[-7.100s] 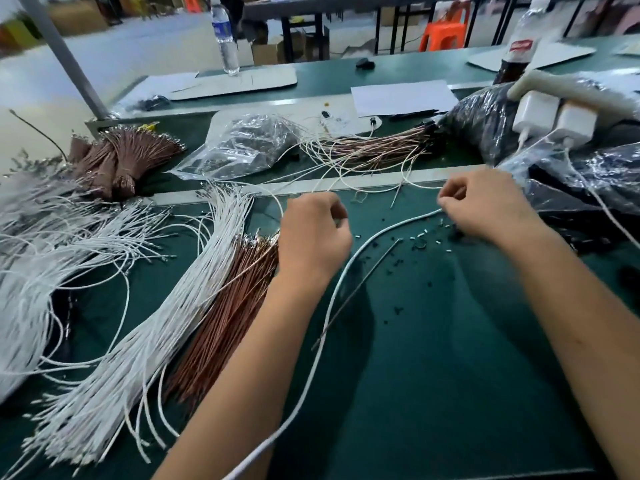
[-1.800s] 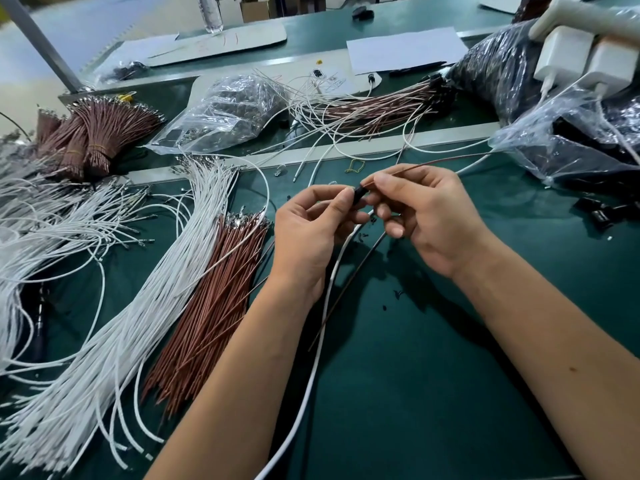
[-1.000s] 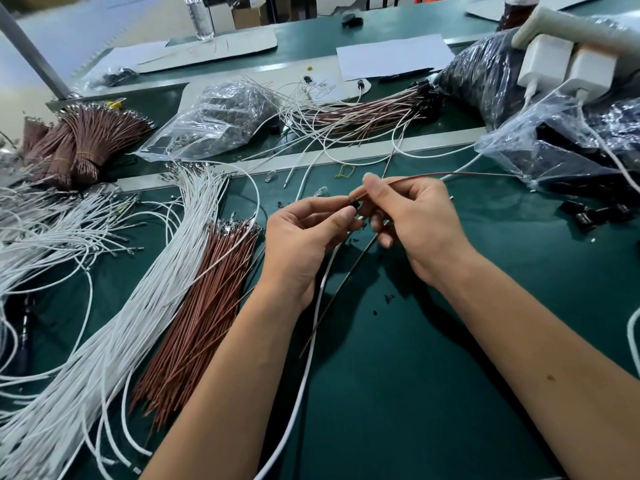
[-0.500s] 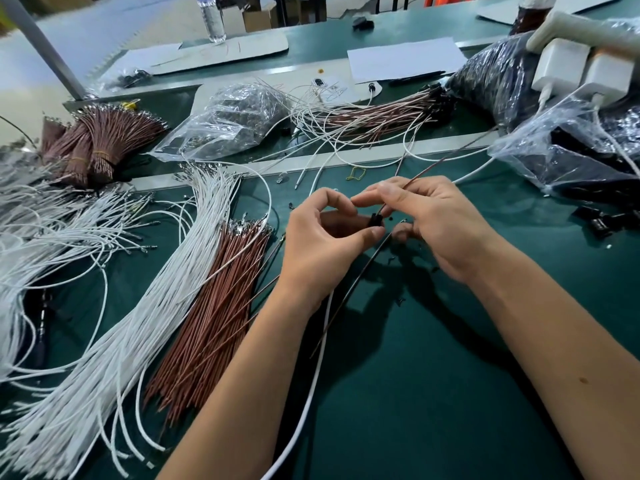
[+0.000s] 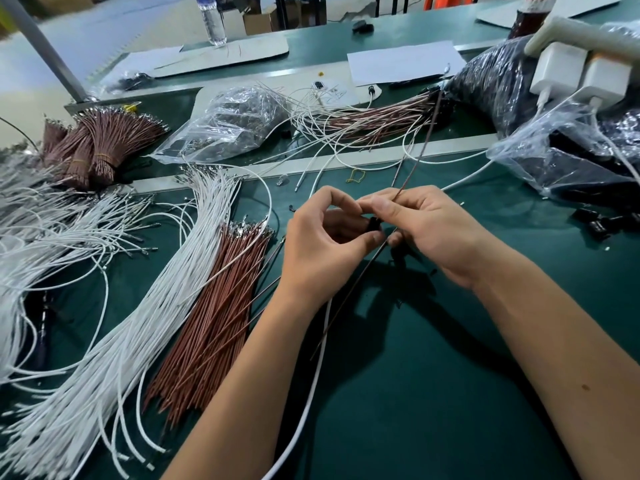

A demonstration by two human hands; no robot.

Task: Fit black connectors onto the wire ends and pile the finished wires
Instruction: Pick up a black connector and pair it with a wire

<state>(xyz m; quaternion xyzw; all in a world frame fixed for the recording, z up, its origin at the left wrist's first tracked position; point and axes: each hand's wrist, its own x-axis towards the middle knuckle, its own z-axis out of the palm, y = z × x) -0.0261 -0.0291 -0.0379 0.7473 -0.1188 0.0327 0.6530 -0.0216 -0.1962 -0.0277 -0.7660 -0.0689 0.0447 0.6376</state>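
Green matting covers the tabletop (image 5: 433,393), and above its middle both hands meet around a small black connector (image 5: 374,224). The left hand (image 5: 322,251) curls its thumb and forefinger toward that connector, thumb tip touching its lower edge; whether the forefinger touches it too cannot be told. The right hand (image 5: 429,230) pinches a thin brown wire (image 5: 415,161) just beyond the connector, and the wire rises away from the connector toward the far side of the tabletop. A second thin brown wire (image 5: 349,292) slants down from the connector toward the near edge, beside a thicker white cable (image 5: 311,386) that passes under the left wrist.

Left of the connector lies a loose sheaf of brown wires (image 5: 211,320), and further left a long sheaf of white wires (image 5: 138,323). Far left of the connector, a tied bundle of brown wires (image 5: 97,143) stands beyond the white ones. Beyond the connector sits a crumpled clear bag (image 5: 228,123), and to the right of that bag a tangle of white and brown wires (image 5: 367,123). Right of the connector, dark plastic bags (image 5: 561,157) lie under two white plug adapters (image 5: 581,74).
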